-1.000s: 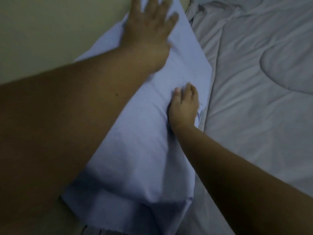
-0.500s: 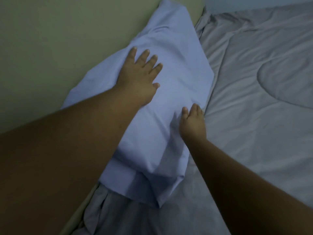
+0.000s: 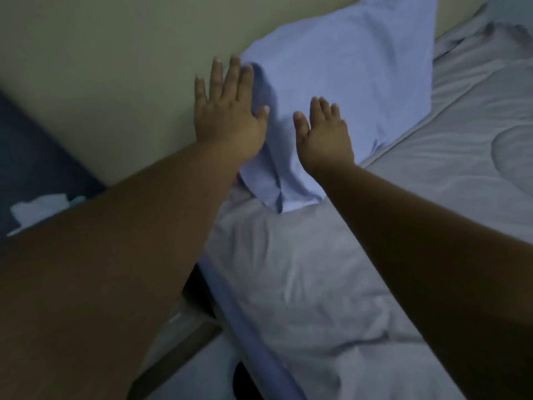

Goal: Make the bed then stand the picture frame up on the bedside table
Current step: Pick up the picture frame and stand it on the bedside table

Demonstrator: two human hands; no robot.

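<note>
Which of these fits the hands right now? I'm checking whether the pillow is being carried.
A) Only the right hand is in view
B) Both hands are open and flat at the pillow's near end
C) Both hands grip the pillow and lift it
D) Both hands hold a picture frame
B: the left hand and right hand show spread, flat fingers at the near end of the blue pillow, which lies on the bed against the wall.
</note>
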